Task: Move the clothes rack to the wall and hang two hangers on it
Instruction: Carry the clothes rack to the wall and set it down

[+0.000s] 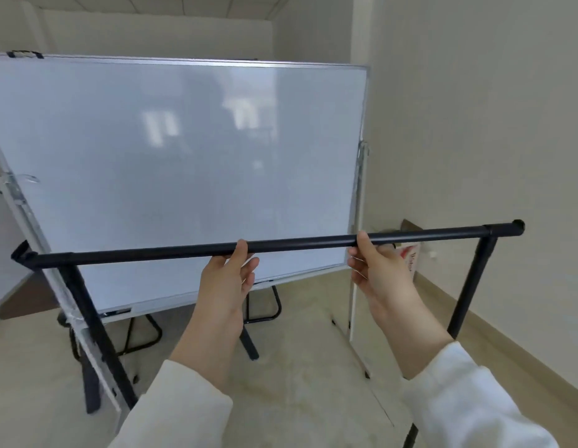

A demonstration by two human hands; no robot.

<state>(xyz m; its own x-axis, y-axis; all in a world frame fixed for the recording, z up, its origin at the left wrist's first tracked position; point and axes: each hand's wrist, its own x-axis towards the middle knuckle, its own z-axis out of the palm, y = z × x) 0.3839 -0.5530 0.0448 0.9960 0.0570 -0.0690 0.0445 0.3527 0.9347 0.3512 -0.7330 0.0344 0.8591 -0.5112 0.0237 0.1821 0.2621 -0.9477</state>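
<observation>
One clothes rack (145, 252) of smooth black round tubing is seen, its top bar slightly tilted, two legs at its ends. The bar is grasped from below by the left hand (227, 274), fingers (240, 248) curled over it, and likewise by the right hand (376, 270). Beyond the fingers stands one glossy whiteboard (184, 156).

Two bare hands, left hand (227, 274) and right hand (379, 270), forearms uncovered, loose cream-white long fabric sleeves (471, 396) pushed up past wrists, no rings
</observation>
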